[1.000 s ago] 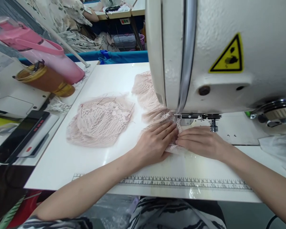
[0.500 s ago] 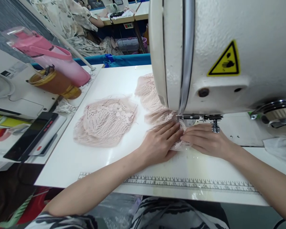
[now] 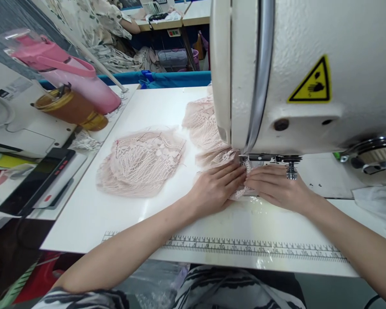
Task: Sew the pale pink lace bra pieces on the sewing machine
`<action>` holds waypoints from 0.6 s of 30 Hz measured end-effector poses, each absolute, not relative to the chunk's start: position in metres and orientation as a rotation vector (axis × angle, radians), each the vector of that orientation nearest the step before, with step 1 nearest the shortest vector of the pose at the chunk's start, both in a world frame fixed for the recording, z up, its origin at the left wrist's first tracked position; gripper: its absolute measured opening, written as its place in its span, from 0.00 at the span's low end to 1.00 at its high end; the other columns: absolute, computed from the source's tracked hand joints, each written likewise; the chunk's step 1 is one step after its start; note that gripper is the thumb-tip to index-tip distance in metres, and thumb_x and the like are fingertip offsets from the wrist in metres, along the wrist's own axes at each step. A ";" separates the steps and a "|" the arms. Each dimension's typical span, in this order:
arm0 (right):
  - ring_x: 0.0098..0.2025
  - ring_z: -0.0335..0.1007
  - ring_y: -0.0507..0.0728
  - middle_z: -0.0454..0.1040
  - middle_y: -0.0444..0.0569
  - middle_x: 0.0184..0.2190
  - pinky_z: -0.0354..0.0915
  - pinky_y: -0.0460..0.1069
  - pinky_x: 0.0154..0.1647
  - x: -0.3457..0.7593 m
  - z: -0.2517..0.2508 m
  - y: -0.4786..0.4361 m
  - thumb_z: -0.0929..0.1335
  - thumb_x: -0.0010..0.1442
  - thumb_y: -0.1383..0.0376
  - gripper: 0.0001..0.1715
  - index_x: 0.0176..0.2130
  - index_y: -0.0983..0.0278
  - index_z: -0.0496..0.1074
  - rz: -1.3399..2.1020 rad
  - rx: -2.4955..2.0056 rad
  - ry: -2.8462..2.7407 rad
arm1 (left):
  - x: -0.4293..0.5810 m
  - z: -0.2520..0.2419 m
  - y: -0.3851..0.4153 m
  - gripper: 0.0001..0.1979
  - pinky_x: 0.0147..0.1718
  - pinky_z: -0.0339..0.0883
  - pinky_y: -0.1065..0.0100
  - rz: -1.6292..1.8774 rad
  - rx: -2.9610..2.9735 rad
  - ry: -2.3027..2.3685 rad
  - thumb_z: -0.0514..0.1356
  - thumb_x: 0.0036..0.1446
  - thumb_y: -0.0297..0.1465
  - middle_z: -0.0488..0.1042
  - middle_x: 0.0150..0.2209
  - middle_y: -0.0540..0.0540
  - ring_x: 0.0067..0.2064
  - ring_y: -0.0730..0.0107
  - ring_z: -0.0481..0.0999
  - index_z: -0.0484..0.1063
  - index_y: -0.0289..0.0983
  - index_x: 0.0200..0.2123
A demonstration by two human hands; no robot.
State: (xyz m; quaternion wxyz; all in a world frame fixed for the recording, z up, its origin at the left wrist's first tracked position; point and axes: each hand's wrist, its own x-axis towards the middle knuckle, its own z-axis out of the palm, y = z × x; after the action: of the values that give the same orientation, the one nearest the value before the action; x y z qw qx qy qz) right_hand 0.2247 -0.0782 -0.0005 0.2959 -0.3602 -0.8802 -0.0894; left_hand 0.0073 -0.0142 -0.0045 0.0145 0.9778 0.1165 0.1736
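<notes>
A pale pink lace piece runs from behind the sewing machine head down to the needle area. My left hand lies flat on this lace, fingers stretched toward the needle. From the other side, my right hand has its fingers pressed together at the lace's near edge, its thumb hidden. Both hands' fingertips nearly meet just in front of the presser foot. Part of the lace is covered by my hands and the machine. Left of them, a second pile of pink lace rests on the white table.
A printed ruler runs along the table's front edge. On the left stand a pink bottle, an amber cup and a black-and-white device. Whitish cloth lies at right. A person in a floral sleeve sits beyond.
The lace near the needle has shifted slightly under my fingertips, and both hands keep nearly the same place. The view has swung slightly, so the machine head appears farther right.
</notes>
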 end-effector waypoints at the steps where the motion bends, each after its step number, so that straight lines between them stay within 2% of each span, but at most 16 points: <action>1: 0.42 0.75 0.51 0.79 0.43 0.37 0.72 0.47 0.44 0.224 -0.001 -0.079 0.65 0.62 0.72 0.08 0.39 0.64 0.73 -0.241 -0.962 -2.349 | 0.006 -0.004 -0.014 0.18 0.59 0.64 0.59 0.538 3.055 0.334 0.51 0.65 0.28 0.68 0.57 0.40 0.61 0.62 0.65 0.67 0.28 0.55; 9: 0.49 0.71 0.53 0.78 0.43 0.43 0.70 0.48 0.45 0.216 -0.014 -0.086 0.64 0.62 0.75 0.15 0.42 0.59 0.75 -0.260 -1.087 -2.419 | -0.004 -0.001 -0.008 0.19 0.50 0.73 0.61 0.515 3.089 0.338 0.51 0.60 0.25 0.70 0.56 0.37 0.56 0.60 0.72 0.69 0.27 0.53; 18: 0.50 0.71 0.53 0.78 0.43 0.44 0.68 0.49 0.48 0.215 -0.019 -0.081 0.64 0.62 0.74 0.14 0.43 0.61 0.74 -0.284 -1.086 -2.414 | -0.003 -0.001 -0.005 0.25 0.46 0.75 0.60 0.478 3.053 0.444 0.51 0.53 0.23 0.70 0.56 0.38 0.49 0.60 0.77 0.68 0.28 0.54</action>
State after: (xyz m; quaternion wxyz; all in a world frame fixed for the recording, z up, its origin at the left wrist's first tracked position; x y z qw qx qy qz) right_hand 0.2149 -0.0812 -0.0191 0.2376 -0.3962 -0.8808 -0.1035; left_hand -0.0035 -0.0049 -0.0009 0.0097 0.9778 0.1423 0.1532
